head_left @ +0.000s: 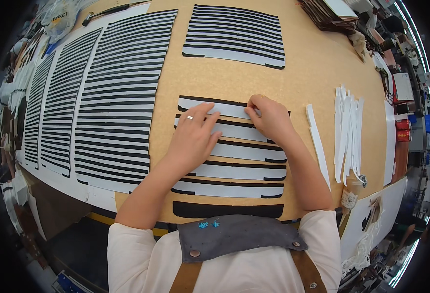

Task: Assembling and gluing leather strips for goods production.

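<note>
A column of flat black strips, most with a pale band along them, runs down the board in front of me. My left hand (194, 134) lies over the upper strips with its fingers spread, fingertips on the pale band of the farthest strip (230, 108). At that strip's right part my right hand (270, 117) has thumb and forefinger pressed together; whatever sits between them is too small to name. Below my hands lie more banded strips (246, 170), spaced apart. The nearest strip (228, 210) is all black and lies by my apron (239, 238).
Overlapping rows of banded strips (122, 88) cover the left side, and another overlapped set (234, 34) lies at the far middle. On the right are a bundle of narrow white strips (347, 129), a loose white strip (317, 144) and a small jar (350, 195). A black-handled tool (110, 12) lies far left.
</note>
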Demonstrator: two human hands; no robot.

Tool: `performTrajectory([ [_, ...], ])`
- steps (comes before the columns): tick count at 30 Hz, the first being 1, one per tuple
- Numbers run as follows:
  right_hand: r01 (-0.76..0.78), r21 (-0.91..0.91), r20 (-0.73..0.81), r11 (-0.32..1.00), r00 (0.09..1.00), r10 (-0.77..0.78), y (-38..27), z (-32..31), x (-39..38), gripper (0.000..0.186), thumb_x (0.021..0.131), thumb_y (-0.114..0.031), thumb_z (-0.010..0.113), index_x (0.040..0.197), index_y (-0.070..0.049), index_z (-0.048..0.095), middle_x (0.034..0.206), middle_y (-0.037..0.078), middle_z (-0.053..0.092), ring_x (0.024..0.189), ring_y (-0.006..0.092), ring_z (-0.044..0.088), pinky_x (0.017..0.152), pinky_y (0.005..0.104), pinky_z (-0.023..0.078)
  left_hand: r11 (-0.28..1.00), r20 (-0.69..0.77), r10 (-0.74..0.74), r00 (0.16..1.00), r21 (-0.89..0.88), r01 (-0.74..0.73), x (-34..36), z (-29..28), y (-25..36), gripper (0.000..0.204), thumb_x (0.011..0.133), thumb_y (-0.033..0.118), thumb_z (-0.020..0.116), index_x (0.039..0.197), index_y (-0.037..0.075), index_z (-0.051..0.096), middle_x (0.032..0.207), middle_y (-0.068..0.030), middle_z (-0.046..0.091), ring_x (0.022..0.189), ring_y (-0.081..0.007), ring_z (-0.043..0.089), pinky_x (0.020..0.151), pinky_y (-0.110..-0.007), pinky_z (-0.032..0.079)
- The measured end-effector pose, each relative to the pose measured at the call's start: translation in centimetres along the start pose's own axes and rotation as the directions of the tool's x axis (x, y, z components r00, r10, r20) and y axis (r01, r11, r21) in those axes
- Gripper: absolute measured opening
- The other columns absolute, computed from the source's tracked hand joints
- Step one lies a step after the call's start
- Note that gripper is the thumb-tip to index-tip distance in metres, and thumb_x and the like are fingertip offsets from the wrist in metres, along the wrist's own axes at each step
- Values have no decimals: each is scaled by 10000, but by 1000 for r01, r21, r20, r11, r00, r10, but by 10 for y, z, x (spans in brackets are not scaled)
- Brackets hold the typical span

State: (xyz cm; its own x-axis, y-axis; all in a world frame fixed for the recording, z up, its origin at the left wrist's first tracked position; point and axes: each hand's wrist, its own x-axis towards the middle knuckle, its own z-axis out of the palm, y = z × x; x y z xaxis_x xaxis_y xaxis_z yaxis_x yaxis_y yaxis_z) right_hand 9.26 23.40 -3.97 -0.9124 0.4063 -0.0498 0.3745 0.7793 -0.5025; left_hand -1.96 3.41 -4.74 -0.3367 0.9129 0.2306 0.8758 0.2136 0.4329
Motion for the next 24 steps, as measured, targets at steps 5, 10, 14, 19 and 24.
performTrajectory([
  [5,12,-41,-44,999,999,-14,1,4,-1,152,901,-196,604,856,-50,596,792,109,653,705,303,635,630,401,496,997,61,-3,998,74,-2,-4,11,0,440,929,232,599,1294,4,505,1396,-165,413,1341,-336,365,1123,-477,275],
  [10,38,-49,-72,998,997,-42,3,6,-1,153,895,-190,615,844,-48,588,776,108,648,676,302,630,606,398,492,993,57,-15,998,115,8,-4,13,-2,463,943,313,575,1300,22,531,1400,-164,443,1354,-328,355,1138,-505,247],
  [14,71,-82,-90,994,993,-79,3,8,-2,148,897,-187,615,847,-53,579,781,104,647,652,300,625,582,393,488,995,44,-9,999,102,4,-4,17,-6,464,942,325,574,1301,33,534,1393,-158,449,1355,-323,350,1136,-525,238],
  [19,108,-168,-81,980,989,-123,2,10,-2,147,904,-191,611,857,-61,564,797,98,647,635,297,624,560,391,487,994,71,-12,997,109,4,-2,14,-11,407,954,316,557,1283,78,536,1359,-125,466,1335,-319,366,1131,-545,238],
  [24,91,-232,-58,969,993,-107,0,8,-3,155,912,-208,608,886,-65,552,800,93,650,651,293,630,574,387,493,997,83,-12,996,81,5,3,10,-12,359,960,293,547,1254,86,540,1318,-115,483,1299,-320,397,1122,-568,239],
])
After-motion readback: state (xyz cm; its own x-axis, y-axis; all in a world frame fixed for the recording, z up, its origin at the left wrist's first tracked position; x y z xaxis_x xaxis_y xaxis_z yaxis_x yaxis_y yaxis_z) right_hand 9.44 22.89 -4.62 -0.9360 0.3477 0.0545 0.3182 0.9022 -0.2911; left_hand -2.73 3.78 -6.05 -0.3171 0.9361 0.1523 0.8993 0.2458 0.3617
